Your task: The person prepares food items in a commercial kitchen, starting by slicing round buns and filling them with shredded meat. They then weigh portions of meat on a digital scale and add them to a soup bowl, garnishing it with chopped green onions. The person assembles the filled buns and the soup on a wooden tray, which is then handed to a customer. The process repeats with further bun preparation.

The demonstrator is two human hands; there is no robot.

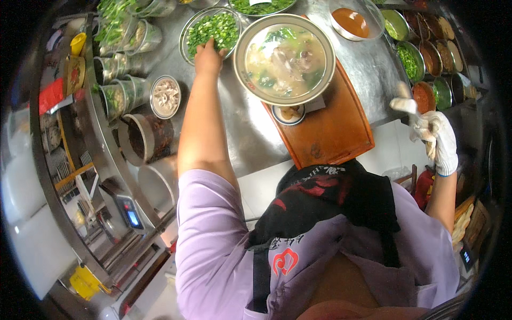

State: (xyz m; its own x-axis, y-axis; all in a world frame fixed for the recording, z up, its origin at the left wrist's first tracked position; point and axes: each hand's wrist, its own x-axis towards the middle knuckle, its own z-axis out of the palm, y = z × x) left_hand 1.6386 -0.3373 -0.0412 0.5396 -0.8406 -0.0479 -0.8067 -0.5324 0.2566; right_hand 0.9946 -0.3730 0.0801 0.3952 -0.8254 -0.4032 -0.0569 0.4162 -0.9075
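My bare left hand [208, 58] reaches over the near rim of a round steel bowl [183, 49], its fingertips at the chopped green onions [219, 29] inside. Whether they pinch any is hidden. Beside it, a large round bowl of soup [289, 60] with meat pieces and green leaves stands on a brown wooden tray [326, 138]. A small dish [289, 115] sits partly under the soup bowl's near rim. Off to the right, my right hand [438, 136] wears a white knit glove and grips a blurred white cloth item [403, 102], apparently another glove.
Clear cups of ingredients [128, 94] crowd the left side, near a bowl of pale shreds [165, 97] and a pot of dark sauce [138, 140]. A bowl of reddish-brown liquid [350, 24] stands back right. Condiment containers [424, 97] line the right edge.
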